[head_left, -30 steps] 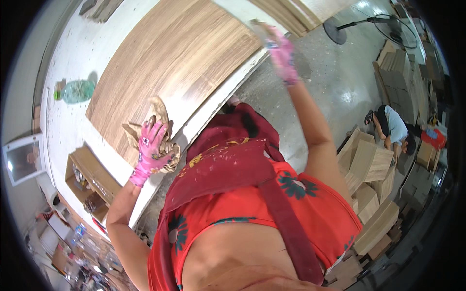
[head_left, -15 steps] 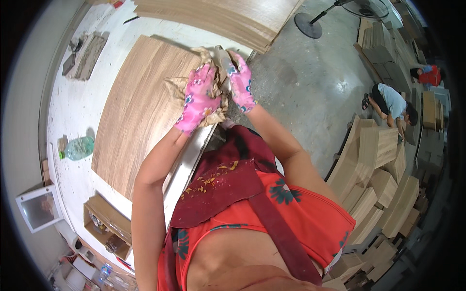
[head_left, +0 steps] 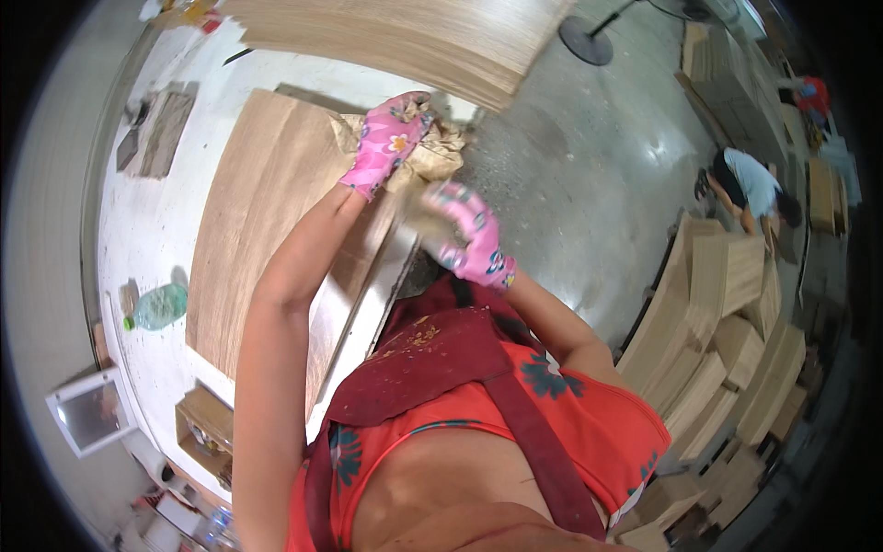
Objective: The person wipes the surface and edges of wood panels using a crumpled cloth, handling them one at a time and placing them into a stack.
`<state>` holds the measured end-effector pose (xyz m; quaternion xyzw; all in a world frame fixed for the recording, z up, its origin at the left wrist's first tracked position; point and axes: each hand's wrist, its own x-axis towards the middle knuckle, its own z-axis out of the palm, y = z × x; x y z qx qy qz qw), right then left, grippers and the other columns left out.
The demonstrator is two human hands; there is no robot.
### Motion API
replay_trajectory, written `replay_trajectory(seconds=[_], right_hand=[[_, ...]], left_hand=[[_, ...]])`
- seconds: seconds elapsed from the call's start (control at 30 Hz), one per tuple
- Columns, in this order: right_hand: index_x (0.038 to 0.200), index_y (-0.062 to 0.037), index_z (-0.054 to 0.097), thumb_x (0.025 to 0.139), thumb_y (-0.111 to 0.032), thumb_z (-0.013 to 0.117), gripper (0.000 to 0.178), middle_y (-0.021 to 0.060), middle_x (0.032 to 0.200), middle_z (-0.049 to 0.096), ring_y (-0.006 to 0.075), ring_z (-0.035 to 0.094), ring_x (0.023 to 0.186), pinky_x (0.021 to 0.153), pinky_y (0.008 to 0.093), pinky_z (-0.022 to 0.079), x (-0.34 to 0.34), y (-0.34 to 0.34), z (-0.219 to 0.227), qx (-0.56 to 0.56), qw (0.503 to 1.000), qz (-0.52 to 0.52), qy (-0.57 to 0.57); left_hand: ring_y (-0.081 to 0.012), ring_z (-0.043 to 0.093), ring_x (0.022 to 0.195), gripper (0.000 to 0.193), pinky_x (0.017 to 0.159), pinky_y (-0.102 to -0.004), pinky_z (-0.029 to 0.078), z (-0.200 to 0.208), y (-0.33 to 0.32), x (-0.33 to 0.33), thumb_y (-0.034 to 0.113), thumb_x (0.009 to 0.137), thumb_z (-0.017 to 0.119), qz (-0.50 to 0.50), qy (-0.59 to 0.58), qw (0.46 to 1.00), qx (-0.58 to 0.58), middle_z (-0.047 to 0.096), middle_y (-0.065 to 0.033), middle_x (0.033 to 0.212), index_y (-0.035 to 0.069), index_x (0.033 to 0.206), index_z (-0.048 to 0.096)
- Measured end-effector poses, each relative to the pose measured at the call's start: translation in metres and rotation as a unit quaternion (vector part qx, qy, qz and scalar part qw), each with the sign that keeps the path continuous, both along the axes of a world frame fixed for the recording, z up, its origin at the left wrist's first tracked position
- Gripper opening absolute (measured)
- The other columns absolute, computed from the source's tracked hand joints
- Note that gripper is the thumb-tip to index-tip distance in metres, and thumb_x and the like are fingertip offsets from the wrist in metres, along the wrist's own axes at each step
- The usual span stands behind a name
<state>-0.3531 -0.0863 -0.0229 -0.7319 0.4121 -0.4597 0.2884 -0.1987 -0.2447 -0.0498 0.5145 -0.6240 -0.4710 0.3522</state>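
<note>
My left hand (head_left: 391, 143), in a pink flowered glove, is closed at the far right corner of a wood-grain panel (head_left: 262, 202). It grips a crumpled tan cloth (head_left: 440, 155), whose folds spread out on both sides of the glove. Nearer to me, by the panel's right edge, my right hand (head_left: 476, 241) wears a matching glove. Its curled fingers hold a greyish-tan thing (head_left: 423, 219), too smeared by motion to name. The panel lies flat on a white worktable (head_left: 152, 368), with another board edge showing beneath it.
A stack of wood-grain panels (head_left: 395, 41) lies at the far end. On the left are a greenish plastic bottle (head_left: 161, 306), a worn block (head_left: 164, 133) and an open cardboard box (head_left: 204, 425). Boards (head_left: 727, 276) pile up at right, near a crouching person (head_left: 750, 184).
My right hand has parted from the left and come nearer to me, carrying the blurred thing. My left hand has shifted slightly right and away, with the cloth.
</note>
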Motion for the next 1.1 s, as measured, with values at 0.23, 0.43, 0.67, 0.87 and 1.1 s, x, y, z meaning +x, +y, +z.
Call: replay_trajectory(seconds=[0.23,0.43,0.67,0.87,1.1], right_hand=[[0.122,-0.0108,0.058,0.075,-0.034,0.069,0.053,0.0174,0.117,0.056,0.0365,0.055,0.106,0.091,0.0450,0.044,0.116,-0.036,-0.005,-0.052,0.920,0.353,0.161],[0.117,-0.0102,0.060,0.074,-0.032,0.068,0.048,0.0167,0.109,0.060,0.0359,0.056,0.103,0.091,0.0437,0.044,0.143,-0.071,-0.002,0.095,0.881,0.433,0.164],[0.118,-0.0150,0.059,0.070,-0.027,0.074,0.052,0.0130,0.109,0.058,0.0338,0.055,0.104,0.092,0.0432,0.043,0.147,-0.078,0.007,0.099,0.889,0.432,0.114],[0.115,-0.0139,0.063,0.070,-0.026,0.071,0.048,0.0143,0.112,0.059,0.0344,0.057,0.102,0.089,0.0435,0.047,0.149,-0.075,0.014,0.119,0.896,0.401,0.152],[0.110,-0.0049,0.065,0.076,-0.038,0.066,0.048,0.0138,0.109,0.061,0.0313,0.056,0.106,0.092,0.0408,0.044,0.156,-0.073,0.010,0.098,0.914,0.384,0.084]], left_hand=[[-0.0265,0.064,0.089,0.035,0.089,-0.0395,0.042,-0.009,-0.024,-0.012,0.020,0.070,0.063,-0.120,-0.303,0.906,-0.271,0.069,-0.0070,0.091,0.017,0.104,0.068],[-0.0257,0.058,0.107,0.040,0.099,-0.0392,0.041,0.006,-0.045,0.008,0.008,0.072,0.062,-0.094,-0.291,0.917,-0.257,0.065,-0.0087,0.114,0.014,0.111,0.067],[-0.0249,0.056,0.108,0.040,0.106,-0.0414,0.036,-0.059,-0.148,0.154,0.017,0.082,0.055,0.207,-0.176,0.924,-0.270,0.062,-0.0107,0.115,0.010,0.121,0.060],[-0.0288,0.058,0.102,0.039,0.091,-0.0410,0.042,-0.033,-0.166,0.207,0.022,0.077,0.055,0.464,-0.301,0.780,-0.291,0.065,-0.0134,0.105,0.008,0.112,0.065],[-0.0224,0.065,0.096,0.039,0.083,-0.0308,0.056,0.036,-0.039,0.274,0.001,0.086,0.054,0.453,-0.018,0.891,-0.010,0.062,-0.0118,0.118,0.010,0.123,0.060]])
